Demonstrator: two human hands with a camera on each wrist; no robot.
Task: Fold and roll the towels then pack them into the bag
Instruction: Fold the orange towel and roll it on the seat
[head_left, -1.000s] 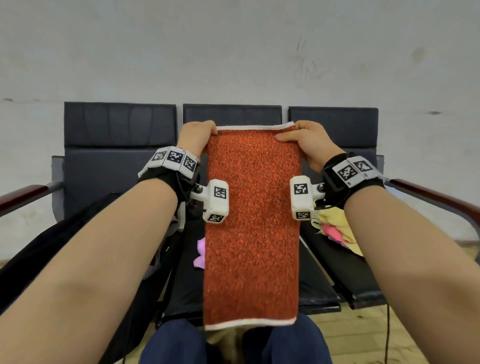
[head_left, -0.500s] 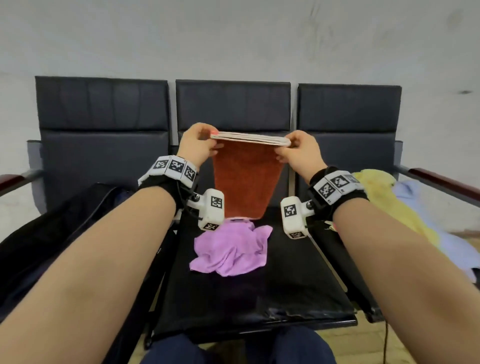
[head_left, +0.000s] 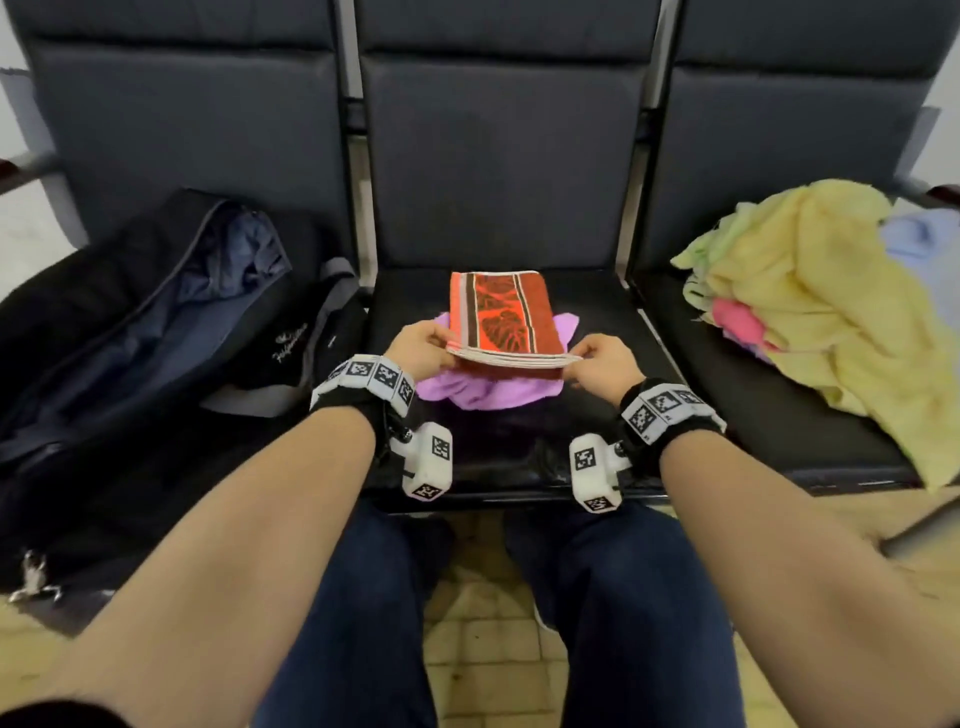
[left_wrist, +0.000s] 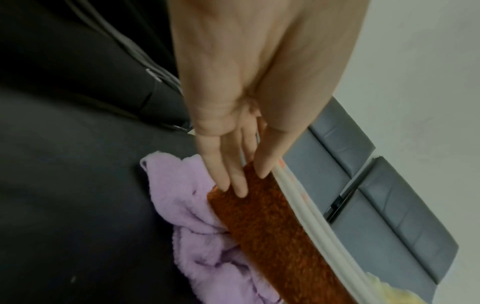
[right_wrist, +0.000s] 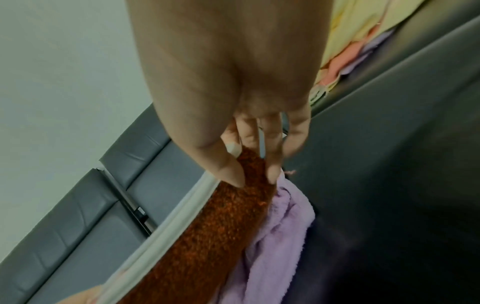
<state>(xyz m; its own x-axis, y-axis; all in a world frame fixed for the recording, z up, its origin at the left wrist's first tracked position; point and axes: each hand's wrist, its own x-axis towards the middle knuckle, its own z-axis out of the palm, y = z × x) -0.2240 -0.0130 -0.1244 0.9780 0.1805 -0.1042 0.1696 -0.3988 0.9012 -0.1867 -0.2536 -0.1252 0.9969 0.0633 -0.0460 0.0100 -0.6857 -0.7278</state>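
A folded orange towel (head_left: 501, 317) with a dark leaf-patterned band lies over a crumpled purple towel (head_left: 483, 389) on the middle seat (head_left: 602, 312). My left hand (head_left: 423, 351) pinches its near left corner and my right hand (head_left: 602, 358) pinches the near right corner, holding the white-edged layers together. In the left wrist view the fingers (left_wrist: 233, 179) lie under the orange towel (left_wrist: 272, 226) with the thumb on top. In the right wrist view my fingers (right_wrist: 272, 168) and thumb clamp the orange towel (right_wrist: 207, 236). An open black bag (head_left: 156, 332) sits on the left seat.
A heap of towels, mostly yellow (head_left: 821, 322) with pink and pale blue ones, fills the right seat. The purple towel (left_wrist: 207, 246) spreads beneath the orange one. Dark seat backs (head_left: 498, 156) rise behind. My knees are just before the seat's front edge.
The orange towel hung full length from both hands, then was folded and lowered. It now lies flat on the purple towel, patterned side up, both hands still holding its near corners.
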